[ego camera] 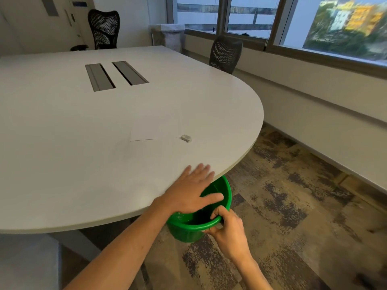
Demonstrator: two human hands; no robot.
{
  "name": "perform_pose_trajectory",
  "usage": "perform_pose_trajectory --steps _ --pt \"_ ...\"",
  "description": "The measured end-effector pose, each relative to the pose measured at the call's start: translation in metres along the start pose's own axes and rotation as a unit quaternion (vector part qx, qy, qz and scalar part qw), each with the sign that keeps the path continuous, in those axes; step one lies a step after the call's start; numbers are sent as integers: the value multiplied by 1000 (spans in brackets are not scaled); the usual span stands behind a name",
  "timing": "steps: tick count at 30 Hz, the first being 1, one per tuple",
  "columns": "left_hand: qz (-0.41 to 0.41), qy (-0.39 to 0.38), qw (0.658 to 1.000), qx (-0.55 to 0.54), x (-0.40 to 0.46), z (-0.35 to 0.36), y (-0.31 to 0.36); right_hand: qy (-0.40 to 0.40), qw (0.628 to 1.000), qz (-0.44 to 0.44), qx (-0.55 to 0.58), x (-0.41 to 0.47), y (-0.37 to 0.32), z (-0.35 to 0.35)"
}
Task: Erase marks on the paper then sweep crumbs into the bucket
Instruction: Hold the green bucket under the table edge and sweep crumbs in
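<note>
White table [62, 143] fills the left, two cable slots [116, 75] near its middle. Sheet of paper [155, 128] lies flat w/ its near edge showing as a thin line, no marks legible on it. Just right of it, touching its corner or nearly, a small eraser [186, 138]. Crumbs too small to make out. Left hand [191, 190] flat, palm down at the table's curved edge, fingers spread & straight, thumb out over the bucket, holding nothing. Green bucket [188, 231] sits under the table lip, mouth up, partly tucked beneath. Right hand [227, 229] pinches the bucket's near rim, thumb inside, fingers curled outside. Two mesh office chairs [225, 54] at the far side.
</note>
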State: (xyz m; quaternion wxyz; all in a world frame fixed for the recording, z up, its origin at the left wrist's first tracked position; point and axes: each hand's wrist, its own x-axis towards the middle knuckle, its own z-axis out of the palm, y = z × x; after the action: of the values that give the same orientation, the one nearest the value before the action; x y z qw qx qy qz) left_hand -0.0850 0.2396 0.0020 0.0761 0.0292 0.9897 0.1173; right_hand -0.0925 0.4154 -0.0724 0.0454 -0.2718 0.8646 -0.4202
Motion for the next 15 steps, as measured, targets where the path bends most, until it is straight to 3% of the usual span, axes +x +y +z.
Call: perform_pose_trajectory --steps 2,5,7,10,13,15 --pt "38 2 995 -87 0 -1 8 5 1000 3 4 1 3 -2" --pt "-1 63 974 -219 2 -8 2 3 1000 7 3 3 3 -5" --pt "-46 111 982 -145 5 -9 -9 3 1000 7 -1 5 2 -6" --pt "-92 55 994 -5 7 -6 -18 10 1000 1 -6 9 -1 -7" --pt "-6 24 999 40 -1 3 -6 16 1000 -1 -2 12 0 -6" --pt "72 11 997 6 -7 7 4 16 1000 -2 7 12 1 -5"
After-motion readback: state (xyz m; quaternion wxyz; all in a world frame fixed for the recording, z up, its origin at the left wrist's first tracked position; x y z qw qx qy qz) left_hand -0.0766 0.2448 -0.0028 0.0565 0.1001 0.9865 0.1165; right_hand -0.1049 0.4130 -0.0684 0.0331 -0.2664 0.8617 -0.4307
